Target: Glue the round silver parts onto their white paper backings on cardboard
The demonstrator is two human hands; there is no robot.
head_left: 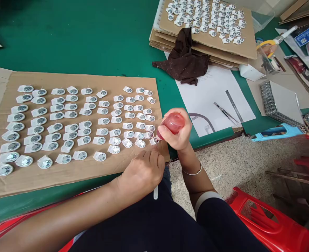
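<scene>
The green table [78, 35] carries a cardboard sheet [86, 169] along its near edge, left of the right corner, with rows of white-tabbed metallic discs [36, 129] set out on it. The laying-out looks complete; which discs the bottle has reached cannot be told. Toward the far edge, a cardboard stack [249, 50] bears similar discs. A printed paper [209, 94] lies near the right edge, partly under a brown cloth [187, 61] beside the stack, clear of the hands. The left hand [145, 171] has curled fingers; their hold is hidden. The right hand's [180, 131] fingers grasp a pink squeeze bottle [174, 122], its tip at a disc by the sheet's right edge. Tweezers [225, 112] rest on the paper.
</scene>
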